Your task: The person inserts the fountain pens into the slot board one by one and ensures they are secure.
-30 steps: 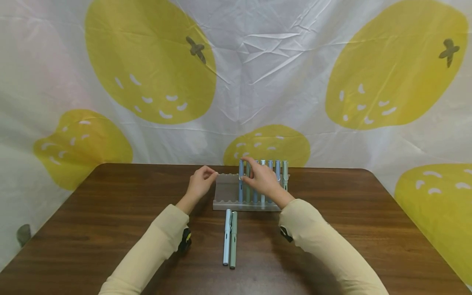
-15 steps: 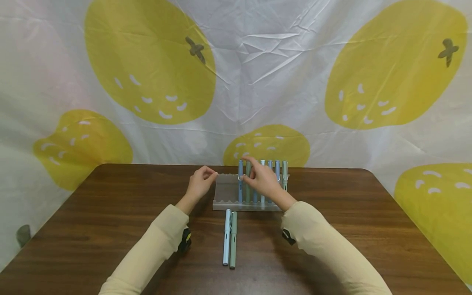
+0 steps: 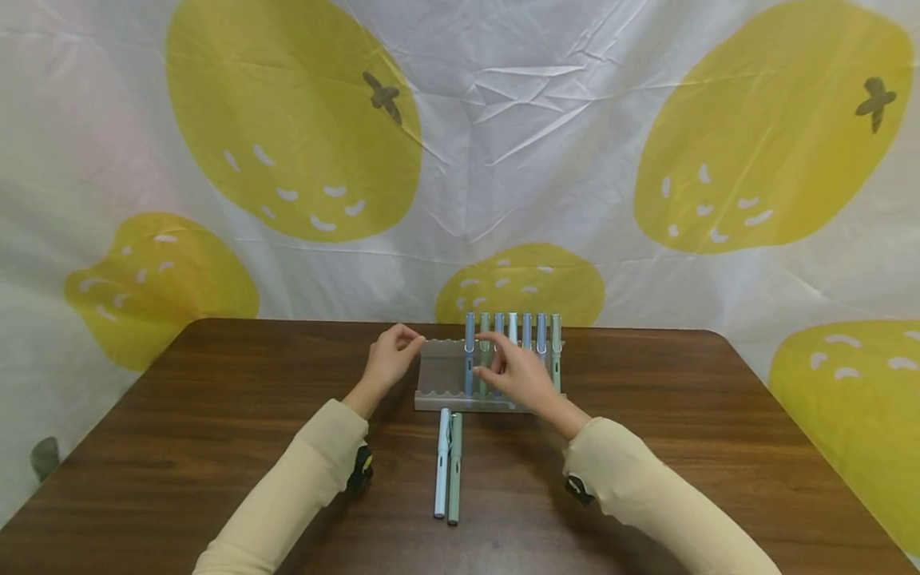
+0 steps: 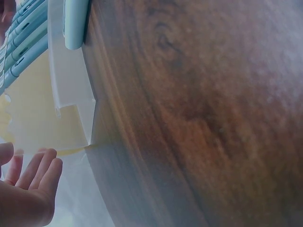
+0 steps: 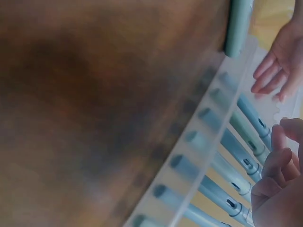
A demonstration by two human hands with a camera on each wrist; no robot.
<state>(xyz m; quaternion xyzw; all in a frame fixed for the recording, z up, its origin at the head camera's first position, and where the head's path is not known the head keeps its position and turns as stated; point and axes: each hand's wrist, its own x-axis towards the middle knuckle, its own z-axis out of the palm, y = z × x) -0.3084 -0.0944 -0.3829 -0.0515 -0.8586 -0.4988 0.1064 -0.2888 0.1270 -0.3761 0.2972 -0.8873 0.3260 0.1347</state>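
Observation:
A clear pen rack [image 3: 442, 375] stands towards the back of the table, with several capped blue, pale blue and green pens upright in its right part. My left hand [image 3: 388, 361] pinches the rack's upper left corner between thumb and fingers. Just in front of the leftmost blue pen [image 3: 469, 377], my right hand [image 3: 523, 377] has its thumb and index finger apart, holding nothing. It hides the lower parts of some racked pens. Two more pens, a pale blue one [image 3: 442, 467] and a green one [image 3: 455, 475], lie side by side before the rack.
The brown wooden table [image 3: 251, 447] runs back to a white cloth [image 3: 460, 144] printed with yellow lemons. Notches line the rack's front lip [image 5: 208, 123], and the pen ends sit behind it in the right wrist view.
My right hand has come down and slightly right, away from the top of the leftmost blue pen, uncovering more pen caps. The left hand stays at the rack's corner.

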